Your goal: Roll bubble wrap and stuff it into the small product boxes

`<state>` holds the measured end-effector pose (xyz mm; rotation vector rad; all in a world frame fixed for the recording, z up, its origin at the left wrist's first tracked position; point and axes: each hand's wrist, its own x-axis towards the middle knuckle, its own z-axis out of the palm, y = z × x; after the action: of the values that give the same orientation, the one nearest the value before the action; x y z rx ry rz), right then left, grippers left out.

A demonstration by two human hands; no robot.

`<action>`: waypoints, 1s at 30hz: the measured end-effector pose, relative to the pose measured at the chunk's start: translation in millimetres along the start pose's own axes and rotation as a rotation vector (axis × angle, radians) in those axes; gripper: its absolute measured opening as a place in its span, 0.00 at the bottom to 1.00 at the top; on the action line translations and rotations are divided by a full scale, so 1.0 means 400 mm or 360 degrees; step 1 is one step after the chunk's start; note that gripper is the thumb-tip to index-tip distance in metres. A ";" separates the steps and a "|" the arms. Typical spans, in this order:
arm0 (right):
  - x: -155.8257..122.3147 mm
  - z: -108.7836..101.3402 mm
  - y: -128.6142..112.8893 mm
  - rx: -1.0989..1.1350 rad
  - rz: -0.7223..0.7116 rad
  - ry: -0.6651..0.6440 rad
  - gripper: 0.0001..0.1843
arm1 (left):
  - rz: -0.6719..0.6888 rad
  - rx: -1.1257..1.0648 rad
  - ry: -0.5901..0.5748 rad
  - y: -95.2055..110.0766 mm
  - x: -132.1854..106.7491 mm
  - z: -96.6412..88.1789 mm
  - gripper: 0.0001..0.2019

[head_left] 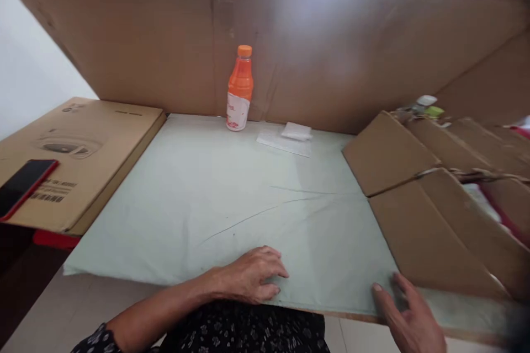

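Left hand [253, 276] and right hand [414, 317], empty, fingers parted, lie in front of the bottle [239, 91]; cardboard [351, 55] stands behind it, tissue [297, 132] and boxes [426, 226] right, phone [25, 186] left.

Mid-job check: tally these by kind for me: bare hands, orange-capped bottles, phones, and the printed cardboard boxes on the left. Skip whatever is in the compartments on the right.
Bare hands: 2, left hand and right hand
Orange-capped bottle: 1
Red-edged phone: 1
Printed cardboard box: 1
Total: 5
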<state>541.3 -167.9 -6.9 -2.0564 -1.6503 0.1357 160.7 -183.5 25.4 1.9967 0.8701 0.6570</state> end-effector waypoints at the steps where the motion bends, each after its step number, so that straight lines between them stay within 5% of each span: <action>1: -0.005 -0.006 -0.033 0.0053 -0.0063 -0.0008 0.34 | -0.0015 -0.0008 -0.0052 0.000 -0.006 -0.032 0.17; 5: -0.033 -0.033 -0.159 0.0151 -0.0349 -0.0031 0.23 | -0.0216 0.0160 0.0157 -0.002 0.022 -0.147 0.17; 8: -0.043 -0.072 -0.221 0.0172 -0.0586 -0.0132 0.15 | -0.0288 0.0226 0.0271 -0.002 0.086 -0.169 0.16; 11: -0.023 -0.154 -0.237 0.0210 -0.0760 -0.0162 0.13 | -0.0199 0.0344 0.0282 -0.021 0.155 -0.130 0.16; 14: 0.044 -0.292 -0.204 0.0239 -0.0799 0.0036 0.13 | -0.0056 0.0598 0.0323 -0.072 0.210 -0.069 0.16; 18: 0.212 -0.477 -0.116 0.0183 -0.0546 0.0275 0.12 | 0.0070 0.0892 0.0416 -0.145 0.235 -0.013 0.15; 20: 0.309 -0.516 -0.079 0.0093 -0.0411 0.0130 0.13 | 0.0098 0.0957 0.0493 -0.164 0.230 0.000 0.14; 25: 0.452 -0.436 -0.059 -0.0505 -0.0524 -0.0749 0.20 | 0.0121 0.0928 0.0596 -0.158 0.220 0.010 0.13; 28: 0.467 -0.386 -0.057 -0.0610 -0.0655 -0.0830 0.12 | -0.0020 0.0733 0.0667 -0.117 0.230 0.012 0.11; 30: 0.470 -0.400 -0.047 -0.0535 -0.0677 -0.0770 0.11 | -0.0181 0.0499 0.0664 -0.068 0.248 0.012 0.11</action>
<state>634.0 -39.0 183.4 -1.9423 -2.5220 0.2362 216.8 -98.3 12.2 2.0963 1.3974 0.9371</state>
